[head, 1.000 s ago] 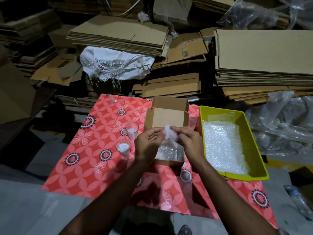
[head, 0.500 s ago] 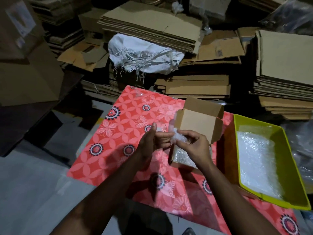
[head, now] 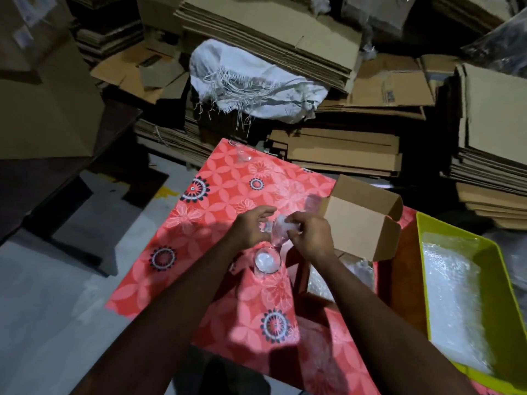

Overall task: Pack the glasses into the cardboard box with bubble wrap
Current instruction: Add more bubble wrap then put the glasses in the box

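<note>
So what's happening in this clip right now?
A person is packing glasses. Both hands, left hand and right hand, hold a glass with bubble wrap being stuffed into it, above the red patterned cloth. Another glass, already stuffed, stands just below. The open cardboard box sits to the right, beside a yellow tray of bubble wrap.

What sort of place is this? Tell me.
Probably a packing storeroom or warehouse: flattened cardboard stacks all around, a yellow tray of bubble wrap, and an open box on a patterned mat.
</note>
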`<state>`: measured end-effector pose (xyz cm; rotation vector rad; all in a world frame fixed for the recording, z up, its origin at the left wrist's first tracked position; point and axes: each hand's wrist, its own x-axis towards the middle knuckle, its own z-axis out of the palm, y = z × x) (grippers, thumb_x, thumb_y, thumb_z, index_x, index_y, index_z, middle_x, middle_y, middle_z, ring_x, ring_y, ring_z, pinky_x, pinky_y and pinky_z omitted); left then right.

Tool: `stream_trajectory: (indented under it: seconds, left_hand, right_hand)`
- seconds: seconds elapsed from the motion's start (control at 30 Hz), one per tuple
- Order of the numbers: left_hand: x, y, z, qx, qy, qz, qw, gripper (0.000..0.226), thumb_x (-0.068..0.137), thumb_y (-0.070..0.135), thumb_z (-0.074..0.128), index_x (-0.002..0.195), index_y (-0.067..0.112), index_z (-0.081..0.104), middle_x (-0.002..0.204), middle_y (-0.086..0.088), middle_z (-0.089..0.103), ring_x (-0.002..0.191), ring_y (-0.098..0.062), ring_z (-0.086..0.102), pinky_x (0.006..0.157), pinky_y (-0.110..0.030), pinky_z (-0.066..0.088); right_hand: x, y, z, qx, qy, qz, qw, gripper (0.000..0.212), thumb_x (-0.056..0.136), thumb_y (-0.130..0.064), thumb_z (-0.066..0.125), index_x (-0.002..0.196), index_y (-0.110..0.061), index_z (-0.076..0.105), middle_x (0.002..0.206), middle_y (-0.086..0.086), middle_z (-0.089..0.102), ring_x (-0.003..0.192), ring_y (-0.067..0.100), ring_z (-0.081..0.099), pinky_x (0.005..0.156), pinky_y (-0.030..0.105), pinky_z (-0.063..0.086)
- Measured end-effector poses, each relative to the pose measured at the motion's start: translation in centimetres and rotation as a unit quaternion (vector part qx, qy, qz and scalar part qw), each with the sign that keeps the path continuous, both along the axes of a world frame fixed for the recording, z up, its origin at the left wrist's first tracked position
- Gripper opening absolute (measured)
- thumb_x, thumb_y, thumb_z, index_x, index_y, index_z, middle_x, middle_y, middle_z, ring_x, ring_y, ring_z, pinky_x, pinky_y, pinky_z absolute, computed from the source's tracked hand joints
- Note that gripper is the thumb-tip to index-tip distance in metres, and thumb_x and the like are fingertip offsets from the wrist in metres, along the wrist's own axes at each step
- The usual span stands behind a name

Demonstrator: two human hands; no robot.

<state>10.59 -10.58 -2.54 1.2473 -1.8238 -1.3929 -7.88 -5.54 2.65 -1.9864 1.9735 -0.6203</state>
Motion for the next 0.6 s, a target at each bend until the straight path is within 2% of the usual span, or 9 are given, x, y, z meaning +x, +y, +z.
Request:
stream_trajectory:
  seconds: [0.07, 0.17, 0.3, 0.4, 0.5, 0.6]
  left_hand:
    - [-0.5, -0.6, -1.4, 0.003, -0.002, -0.02, 1.0, 0.084, 0.065, 0.008, 0.084, 0.142, 0.011, 0.052, 0.138, -0.005, 0.059, 0.125, -0.014, 0.056, 0.104, -0.02, 0.045]
    - [-1.4, -0.9, -2.4, 0.016, 0.002, -0.015, 1.0, 0.084, 0.061, 0.002, 0.088, 0.138, 0.015, 0.058, 0.125, 0.001, 0.067, 0.114, -0.011, 0.063, 0.095, -0.01, 0.046]
    - [-1.8, -1.1, -3.5, 0.036, 0.029, -0.001, 0.999, 0.079, 0.051, 0.013, 0.083, 0.124, 0.035, 0.065, 0.115, 0.005, 0.073, 0.108, -0.014, 0.069, 0.098, -0.031, 0.053]
    - [-1.8, -1.2, -4.1, 0.054, 0.034, -0.008, 0.998, 0.082, 0.044, 0.019, 0.087, 0.118, 0.048, 0.065, 0.114, 0.01, 0.073, 0.108, -0.011, 0.068, 0.096, -0.04, 0.056]
    - [-2.0, -1.2, -4.6, 0.061, 0.037, -0.001, 0.997, 0.087, 0.04, 0.031, 0.087, 0.122, 0.044, 0.063, 0.113, 0.012, 0.073, 0.108, -0.01, 0.068, 0.096, -0.042, 0.056]
    - [-2.0, -1.1, -4.8, 0.059, 0.046, 0.01, 0.997, 0.088, 0.039, 0.034, 0.088, 0.122, 0.045, 0.062, 0.112, 0.012, 0.074, 0.108, -0.009, 0.068, 0.098, -0.042, 0.055]
  right_hand:
    - [0.2, -0.3, -0.8, 0.015, 0.046, 0.018, 0.999, 0.027, 0.075, -0.011, 0.072, 0.102, -0.015, 0.076, 0.093, 0.007, 0.074, 0.083, 0.028, 0.068, 0.074, 0.034, 0.052]
    - [0.4, -0.9, -0.9, 0.052, 0.086, 0.045, 0.994, 0.022, 0.079, -0.02, 0.068, 0.097, -0.012, 0.077, 0.092, 0.009, 0.07, 0.082, 0.03, 0.067, 0.073, 0.035, 0.053]
    - [0.4, -1.3, -0.8, 0.1, 0.066, 0.062, 0.991, 0.044, 0.085, -0.047, 0.055, 0.08, -0.006, 0.071, 0.091, 0.008, 0.061, 0.075, 0.024, 0.062, 0.069, 0.032, 0.049]
    - [0.4, -1.8, -0.4, 0.121, 0.073, 0.037, 0.989, 0.029, 0.09, -0.028, 0.064, 0.074, -0.006, 0.073, 0.078, 0.012, 0.068, 0.072, 0.028, 0.065, 0.066, 0.034, 0.048]
    - [1.2, -2.4, 0.1, 0.133, 0.102, 0.014, 0.986, 0.011, 0.082, -0.014, 0.066, 0.077, -0.011, 0.075, 0.074, 0.01, 0.072, 0.067, 0.023, 0.064, 0.061, 0.025, 0.039]
    - [1.7, -2.8, 0.3, 0.117, 0.094, 0.014, 0.989, 0.019, 0.078, -0.007, 0.065, 0.093, -0.015, 0.076, 0.085, 0.009, 0.075, 0.074, 0.023, 0.065, 0.065, 0.021, 0.037]
